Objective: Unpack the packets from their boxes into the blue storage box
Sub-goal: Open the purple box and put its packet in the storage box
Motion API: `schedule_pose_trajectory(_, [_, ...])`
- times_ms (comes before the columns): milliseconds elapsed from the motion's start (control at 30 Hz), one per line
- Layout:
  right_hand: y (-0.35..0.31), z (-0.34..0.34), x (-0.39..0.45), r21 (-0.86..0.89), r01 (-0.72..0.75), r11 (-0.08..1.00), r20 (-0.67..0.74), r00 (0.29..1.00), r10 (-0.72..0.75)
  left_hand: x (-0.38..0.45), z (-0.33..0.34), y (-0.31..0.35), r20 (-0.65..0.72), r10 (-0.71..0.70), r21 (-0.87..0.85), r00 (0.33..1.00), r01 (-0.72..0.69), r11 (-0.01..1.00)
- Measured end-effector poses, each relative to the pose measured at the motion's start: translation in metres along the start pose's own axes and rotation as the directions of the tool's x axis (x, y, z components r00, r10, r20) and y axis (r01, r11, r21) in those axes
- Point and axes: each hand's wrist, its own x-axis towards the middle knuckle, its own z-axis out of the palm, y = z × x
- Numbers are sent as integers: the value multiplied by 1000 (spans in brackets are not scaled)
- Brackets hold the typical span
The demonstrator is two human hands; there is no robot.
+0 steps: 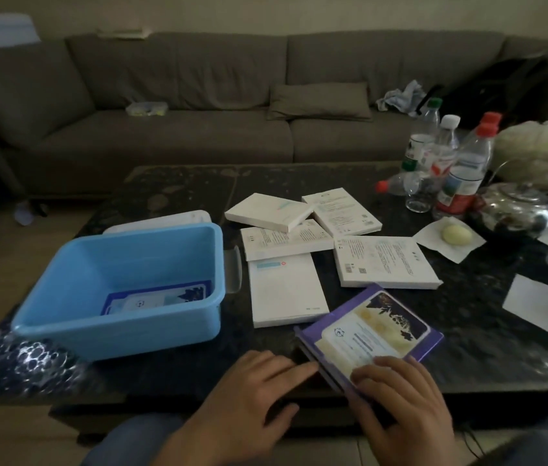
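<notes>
On the table, five white boxes, both hands' fingers (spread) on purple packets.

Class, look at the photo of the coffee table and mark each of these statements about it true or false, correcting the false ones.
1. The blue storage box is empty. False: one packet lies inside.
2. Both hands touch the purple packet. True: left hand at its edge, right hand on top.
3. The white boxes are inside the blue box. False: they lie on the table to its right.
4. Bottles stand at the table's far right. True.
</notes>
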Motion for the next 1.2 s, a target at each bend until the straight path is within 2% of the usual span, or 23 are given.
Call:
schedule_pose_trajectory(100, [-11,-9,17,235,-139,962,-132,976,173,18,1,12,-253,105,-84,962,-130,988])
schedule_pose_trajectory(167, [-15,-15,30,338,-193,921,-154,954,257,35,-2,22,-318,134,-98,938,-173,980])
schedule_pose_trajectory(333, [-19,-31,51,399,-250,882,-128,938,323,62,-3,33,-283,122,-76,951,-150,986])
schedule_pose_trajectory(467, [-17,-35,55,410,-277,869,-128,926,356,71,-3,38,-213,148,12,966,-148,989])
schedule_pose_trajectory(600, [-19,-33,54,414,-304,858,-112,919,379,72,-2,35,-284,206,131,936,-175,976])
schedule_pose_trajectory(833, [-21,-31,44,307,-308,900,-51,940,339,52,-3,21,-433,290,158,853,-245,957])
schedule_pose_trajectory(967, [-27,-34,44,303,-271,913,-139,936,324,34,-20,16,-557,314,145,769,-283,948])
schedule_pose_trajectory(1000, [-27,-35,42,290,-222,931,-148,951,273,30,-26,14,-592,313,142,742,-287,947])
schedule_pose_trajectory(1133, [-28,-26,36,180,-65,982,24,998,61,22,-58,14,-732,218,69,645,-249,966])
schedule_pose_trajectory(1200, [-12,-15,32,149,-43,988,162,987,19,25,-77,16,-760,89,-6,644,-145,989])
